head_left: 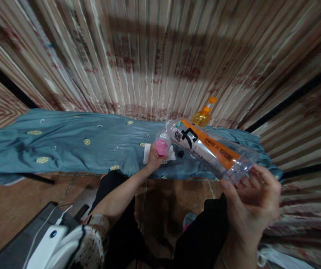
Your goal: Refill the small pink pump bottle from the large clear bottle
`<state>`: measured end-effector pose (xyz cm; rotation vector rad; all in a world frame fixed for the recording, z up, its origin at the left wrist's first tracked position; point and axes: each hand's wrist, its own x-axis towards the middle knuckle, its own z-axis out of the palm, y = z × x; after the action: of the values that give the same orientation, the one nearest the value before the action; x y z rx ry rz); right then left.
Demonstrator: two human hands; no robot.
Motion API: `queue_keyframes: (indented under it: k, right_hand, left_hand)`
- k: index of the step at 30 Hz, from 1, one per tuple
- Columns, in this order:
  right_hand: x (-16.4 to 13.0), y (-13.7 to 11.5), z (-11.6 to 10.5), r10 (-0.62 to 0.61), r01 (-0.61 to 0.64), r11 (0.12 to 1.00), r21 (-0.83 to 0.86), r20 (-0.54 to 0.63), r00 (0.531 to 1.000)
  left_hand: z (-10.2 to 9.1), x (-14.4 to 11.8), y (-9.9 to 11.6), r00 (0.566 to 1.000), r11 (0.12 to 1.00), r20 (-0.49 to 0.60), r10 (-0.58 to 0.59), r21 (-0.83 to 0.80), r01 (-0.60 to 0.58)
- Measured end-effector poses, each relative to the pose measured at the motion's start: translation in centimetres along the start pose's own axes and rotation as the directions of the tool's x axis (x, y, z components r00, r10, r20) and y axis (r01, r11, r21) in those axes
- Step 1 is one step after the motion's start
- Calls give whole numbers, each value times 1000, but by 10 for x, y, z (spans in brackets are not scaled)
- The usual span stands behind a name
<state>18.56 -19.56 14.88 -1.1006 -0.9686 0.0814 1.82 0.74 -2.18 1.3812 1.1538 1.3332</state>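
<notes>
My right hand (pixel 253 201) grips the base of a large clear plastic bottle (pixel 211 147) with an orange and white label. This bottle lies tilted, its neck lower left of centre and its base toward me. A small clear bottle with a pink label (pixel 161 147) is held upright in my left hand (pixel 155 158). The big bottle's neck overlaps the small one's top; whether they touch I cannot tell. No liquid is plainly visible in the large bottle. Under the small bottle lies a white tissue (pixel 147 153), and a small black cap (pixel 180 153) rests to its right.
A yellow pump bottle (pixel 201 118) with an orange top stands at the back of the long table covered in blue cloth (pixel 65 142). Patterned curtains (pixel 149 67) hang behind. At lower left, a white power bank (pixel 48 244) with a cable sits near a dark surface.
</notes>
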Motion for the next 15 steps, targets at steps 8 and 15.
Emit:
queue_keyframes:
  k: [8,15]
  right_hand:
    - [0,2,-2,-1,0,999,42,12,1000]
    - [0,2,-3,14,-16,997,80,17,1000]
  left_hand:
    - [2,1,0,1000,1000,-28,3,17,-2]
    - [2,1,-4,1000,1000,-24,15,20,-15]
